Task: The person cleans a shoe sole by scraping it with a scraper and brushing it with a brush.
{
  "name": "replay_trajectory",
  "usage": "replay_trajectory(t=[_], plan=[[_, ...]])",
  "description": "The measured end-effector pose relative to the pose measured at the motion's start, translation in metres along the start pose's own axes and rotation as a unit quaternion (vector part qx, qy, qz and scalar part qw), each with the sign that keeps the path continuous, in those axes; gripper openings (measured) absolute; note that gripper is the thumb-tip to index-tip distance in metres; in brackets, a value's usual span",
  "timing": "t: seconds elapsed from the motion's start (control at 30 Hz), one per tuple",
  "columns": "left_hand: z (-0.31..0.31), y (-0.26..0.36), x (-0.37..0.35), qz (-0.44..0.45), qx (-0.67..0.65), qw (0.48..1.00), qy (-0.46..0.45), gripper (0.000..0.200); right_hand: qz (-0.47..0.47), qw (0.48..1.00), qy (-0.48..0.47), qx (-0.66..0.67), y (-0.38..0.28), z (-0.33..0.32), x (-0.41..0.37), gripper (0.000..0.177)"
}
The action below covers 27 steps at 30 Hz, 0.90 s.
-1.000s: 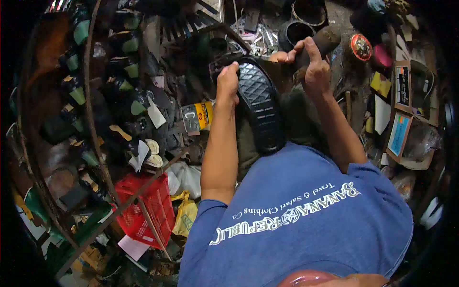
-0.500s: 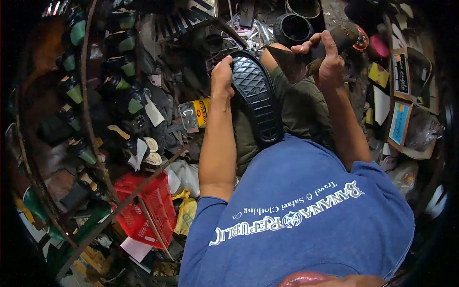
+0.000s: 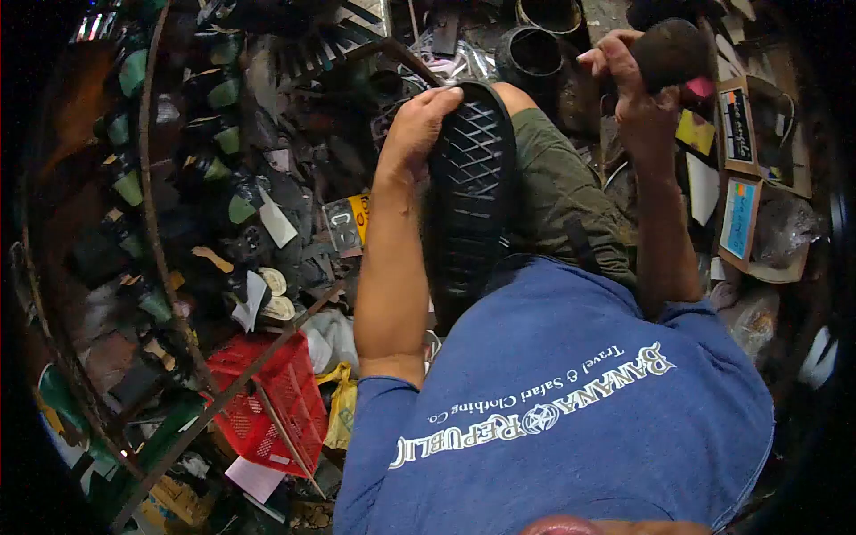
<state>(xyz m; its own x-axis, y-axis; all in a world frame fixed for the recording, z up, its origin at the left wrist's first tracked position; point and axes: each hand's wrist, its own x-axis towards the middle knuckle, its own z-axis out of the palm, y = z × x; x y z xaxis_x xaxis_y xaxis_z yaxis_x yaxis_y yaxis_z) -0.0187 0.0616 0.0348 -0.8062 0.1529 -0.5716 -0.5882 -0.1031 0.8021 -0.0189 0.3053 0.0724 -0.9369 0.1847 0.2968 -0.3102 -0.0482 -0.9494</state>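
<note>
Two bare hands were busy in the head view. Our left hand [image 3: 415,134] was closed over the far end of the black shoe sole [image 3: 468,196], fingers curled across its rim. The diamond tread faced up at us. The sole lay lengthwise against our olive-trousered knee [image 3: 562,192], which was just right of the sole, and its near end reached our blue T-shirt [image 3: 571,401]. Our right hand [image 3: 637,89] was clenched fully round a dark blunt-headed tool [image 3: 673,52], raised well right of the sole and above its far end. We could not tell what kind of tool it was.

A second earlier that tool had been close to the sole's far end. It had since swung up and away, and the left hand had slid from the sole's side edge to cap its tip. We judged that nothing was touching the tread at this moment and that the sole was only being steadied.

A yellow tin [image 3: 349,218] lay left of the sole, a red crate [image 3: 267,392] farther left and nearer us, and black pots [image 3: 533,49] just beyond the sole's far end.
</note>
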Motion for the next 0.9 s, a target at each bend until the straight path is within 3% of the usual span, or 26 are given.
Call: replay_trajectory(t=[0.03,0.1,0.13,0.27,0.33,0.37,0.47,0.53,0.6,0.7,0.8,0.9], plan=[[0.001,-0.008,0.008,0.003,-0.006,1.0,-0.004,0.039,-0.004,1.0,-0.003,-0.006,-0.002,-0.003,0.001,0.01],[0.005,-0.025,0.031,0.036,0.278,0.96,-0.009,0.036,-0.039,0.968,-0.031,-0.245,-0.007,-0.007,0.004,0.011],[0.031,-0.005,0.005,0.026,0.386,0.922,0.032,0.042,0.007,0.969,-0.05,-0.241,-0.005,-0.007,0.002,0.017],[0.025,-0.033,0.02,0.053,0.356,0.932,0.048,0.048,0.012,0.923,-0.156,-0.351,0.037,-0.01,-0.008,0.025],[0.023,-0.034,-0.001,0.15,0.377,0.901,0.152,0.052,0.058,0.899,-0.239,-0.361,0.049,-0.004,-0.017,0.035],[0.015,-0.031,-0.012,0.151,0.364,0.907,0.152,0.051,0.061,0.897,-0.253,-0.358,0.052,-0.001,-0.018,0.035],[-0.01,-0.046,-0.066,0.146,0.331,0.894,0.265,0.047,0.007,0.863,-0.278,-0.422,0.064,0.006,-0.028,0.035],[-0.033,-0.075,-0.104,0.105,0.302,0.886,0.336,0.047,0.023,0.873,-0.289,-0.393,0.069,0.008,-0.034,0.036],[-0.036,-0.096,-0.144,-0.006,0.304,0.896,0.324,0.046,0.026,0.869,-0.284,-0.405,0.07,0.012,-0.034,0.032],[-0.006,-0.1,-0.177,-0.06,0.228,0.935,0.264,0.045,0.018,0.846,-0.308,-0.434,0.082,0.013,-0.032,0.028],[-0.004,-0.126,-0.175,-0.011,0.216,0.925,0.313,0.04,0.079,0.84,-0.333,-0.422,0.05,0.03,-0.023,0.027],[0.001,-0.109,-0.18,-0.019,0.129,0.94,0.316,0.034,0.001,0.856,-0.322,-0.405,0.062,0.028,-0.022,0.032]])
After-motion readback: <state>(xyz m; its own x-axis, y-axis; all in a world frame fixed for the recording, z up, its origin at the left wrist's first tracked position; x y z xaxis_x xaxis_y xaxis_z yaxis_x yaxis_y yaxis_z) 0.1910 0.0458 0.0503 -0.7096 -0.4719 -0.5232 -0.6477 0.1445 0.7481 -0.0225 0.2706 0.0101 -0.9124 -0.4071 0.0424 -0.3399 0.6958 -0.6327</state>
